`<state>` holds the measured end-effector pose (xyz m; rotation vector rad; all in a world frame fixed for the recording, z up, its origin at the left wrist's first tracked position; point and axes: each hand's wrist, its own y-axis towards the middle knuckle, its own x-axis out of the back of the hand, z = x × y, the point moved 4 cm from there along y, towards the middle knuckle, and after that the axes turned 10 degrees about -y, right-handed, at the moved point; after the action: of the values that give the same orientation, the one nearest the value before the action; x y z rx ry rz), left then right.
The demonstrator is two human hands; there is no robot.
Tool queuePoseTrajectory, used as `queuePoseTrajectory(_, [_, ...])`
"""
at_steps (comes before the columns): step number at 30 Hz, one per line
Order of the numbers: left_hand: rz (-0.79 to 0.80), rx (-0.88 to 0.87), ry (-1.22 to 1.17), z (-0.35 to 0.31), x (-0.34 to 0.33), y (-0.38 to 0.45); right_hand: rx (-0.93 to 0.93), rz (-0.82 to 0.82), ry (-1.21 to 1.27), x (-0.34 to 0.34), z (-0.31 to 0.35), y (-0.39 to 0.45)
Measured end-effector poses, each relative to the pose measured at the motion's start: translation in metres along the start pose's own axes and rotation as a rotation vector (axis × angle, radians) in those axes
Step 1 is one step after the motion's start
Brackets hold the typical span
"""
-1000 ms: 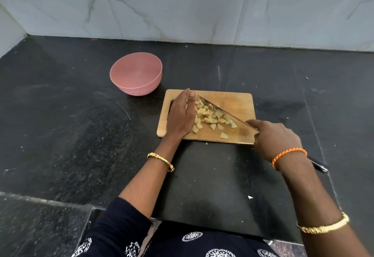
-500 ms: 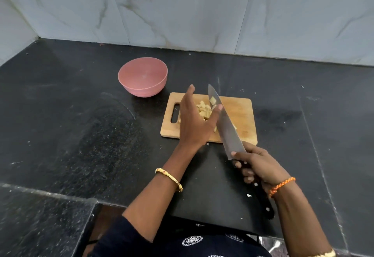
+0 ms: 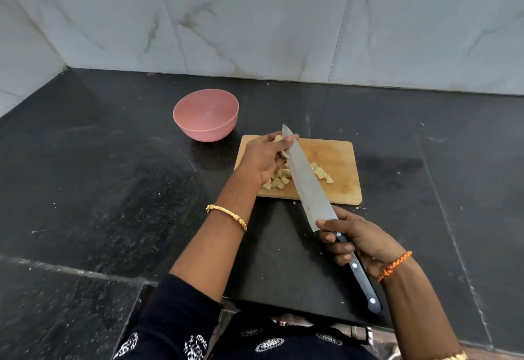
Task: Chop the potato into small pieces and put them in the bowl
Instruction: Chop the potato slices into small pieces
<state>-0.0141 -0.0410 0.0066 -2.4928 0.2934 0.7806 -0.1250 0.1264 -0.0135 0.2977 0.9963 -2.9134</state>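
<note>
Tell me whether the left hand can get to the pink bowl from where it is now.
Probably yes. The left hand holds potato pieces against the knife blade, and the pink bowl sits just beyond the board's corner with only bare counter between.

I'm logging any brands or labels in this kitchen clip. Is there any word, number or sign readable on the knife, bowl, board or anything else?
None can be read.
knife: bare blade, no visible marking; the handle shows only rivets.
pink bowl: plain.
cutting board: plain wood.
dark sleeve: white patterns only, no letters.
</note>
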Motion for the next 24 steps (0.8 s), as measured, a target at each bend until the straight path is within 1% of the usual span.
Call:
queuePoseTrajectory(5, [-0.037,0.013,-0.040,-0.004,0.006,0.006,0.022,-0.135,-0.041,0.013,0.000,-0.005])
queuePoseTrajectory(7, [-0.068,-0.018,0.034,-0.005,0.004,0.009,0.032,-0.188,-0.050,0.017,0.001,-0.005])
queuePoseTrajectory(10, [-0.075,-0.125,0.410,-0.010,-0.007,0.006,0.059,-0.265,-0.087,0.022,0.006,-0.007])
queuePoseTrajectory(13, [-0.016,-0.201,0.684,-0.009,-0.018,-0.001,0.102,-0.424,-0.223,0.030,0.008,-0.013])
queuePoseTrajectory(14, [-0.011,-0.269,0.754,-0.009,-0.018,-0.002,0.114,-0.486,-0.278,0.033,0.008,-0.015])
queuePoseTrajectory(16, [-0.034,-0.531,0.920,-0.011,-0.014,-0.004,0.120,-0.585,-0.365,0.039,0.007,-0.020])
queuePoseTrajectory(17, [-0.029,-0.669,1.020,-0.011,-0.012,-0.006,0.118,-0.609,-0.386,0.040,0.007,-0.022])
queuePoseTrajectory(18, [0.004,-0.762,1.159,-0.006,-0.010,-0.007,0.106,-0.621,-0.385,0.040,0.006,-0.023])
queuePoseTrajectory(19, [0.057,-0.798,1.319,0.004,-0.009,-0.007,0.087,-0.626,-0.372,0.040,0.005,-0.024])
queuePoseTrajectory(21, [0.158,-0.794,1.608,0.033,-0.008,-0.009,0.066,-0.622,-0.341,0.039,0.003,-0.024])
queuePoseTrajectory(23, [0.209,-0.820,1.737,0.056,-0.009,-0.010,0.057,-0.610,-0.328,0.037,0.004,-0.022])
queuePoseTrajectory(24, [0.196,-0.846,1.787,0.063,-0.010,-0.007,0.057,-0.605,-0.324,0.036,0.005,-0.020])
